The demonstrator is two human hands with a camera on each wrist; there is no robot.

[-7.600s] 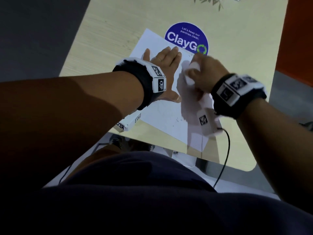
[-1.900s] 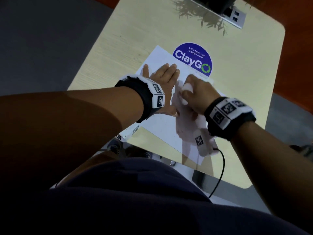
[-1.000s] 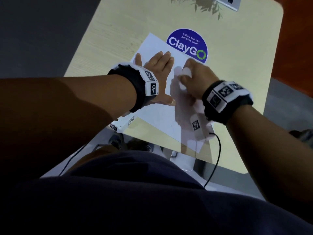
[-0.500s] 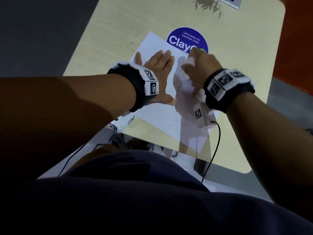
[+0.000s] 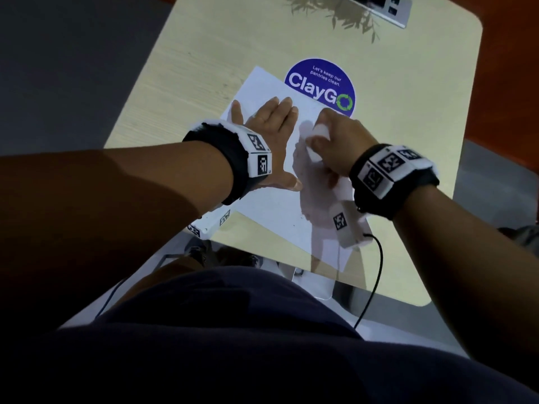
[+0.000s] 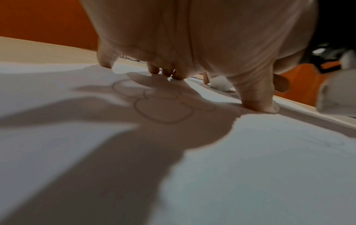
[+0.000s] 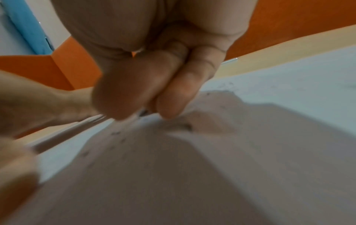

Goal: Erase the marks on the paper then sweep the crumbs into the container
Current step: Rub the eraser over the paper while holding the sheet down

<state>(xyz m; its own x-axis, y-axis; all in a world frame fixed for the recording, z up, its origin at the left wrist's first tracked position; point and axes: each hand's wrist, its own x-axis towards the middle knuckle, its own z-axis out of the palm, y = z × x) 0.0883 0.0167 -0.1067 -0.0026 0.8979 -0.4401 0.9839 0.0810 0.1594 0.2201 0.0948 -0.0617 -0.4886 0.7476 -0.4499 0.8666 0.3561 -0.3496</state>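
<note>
A white sheet of paper (image 5: 271,205) lies on the pale wooden table (image 5: 204,62). My left hand (image 5: 271,123) lies flat on it with fingers spread, pressing it down. Under that palm, pencil circles (image 6: 163,111) show on the paper (image 6: 250,167). My right hand (image 5: 329,138) is just right of the left and grips a white eraser (image 5: 320,131) against the sheet. In the right wrist view the thumb and fingers (image 7: 173,97) pinch together at the paper (image 7: 289,85), and dark eraser crumbs (image 7: 115,134) lie scattered near them. No container is in view.
A round blue ClayGo sticker (image 5: 320,86) sits on the table just beyond the paper. A grey power socket (image 5: 388,7) and plant shadow are at the far edge. A black cable (image 5: 376,275) hangs off the near table edge.
My right hand rubs the eraser back and forth; since half a second ago it has pulled back toward me from the sticker. The left hand stays pressed on the paper.
</note>
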